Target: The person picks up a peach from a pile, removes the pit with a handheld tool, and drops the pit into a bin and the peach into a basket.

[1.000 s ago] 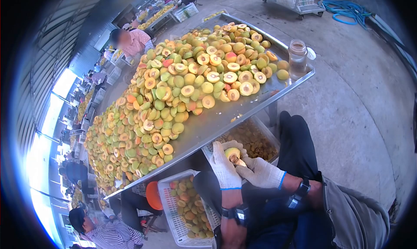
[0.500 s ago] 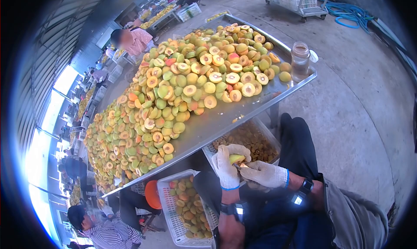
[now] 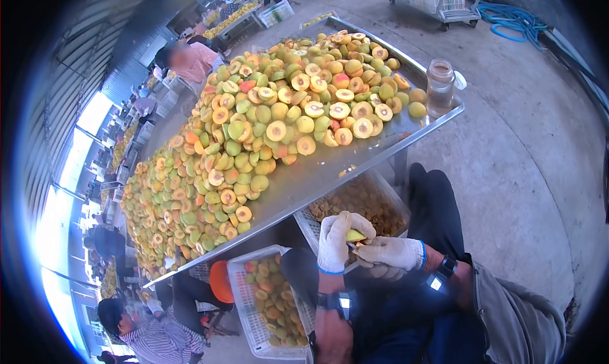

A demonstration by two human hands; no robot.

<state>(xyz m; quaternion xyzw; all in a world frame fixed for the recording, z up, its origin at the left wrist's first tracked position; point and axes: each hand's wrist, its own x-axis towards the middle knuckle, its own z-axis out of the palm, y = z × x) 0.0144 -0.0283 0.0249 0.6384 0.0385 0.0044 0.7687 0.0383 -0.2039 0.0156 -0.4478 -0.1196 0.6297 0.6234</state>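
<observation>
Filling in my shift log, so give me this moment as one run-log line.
left hand: holds cut fruit | right hand: close against it | below: crate of pits | beside: metal table, fruit heaped

No legible text, labels or numbers; wrist devices' lit screens apparently washed out by glare.

Fruit-processing shed: corrugated roof upper left, metal worktable [image 3: 304, 180] piled with halved fruit [image 3: 276, 131], concrete floor [image 3: 507, 154].

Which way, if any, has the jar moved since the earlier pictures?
No, it hasn't moved: the jar still stands at the same corner of the table.
</observation>
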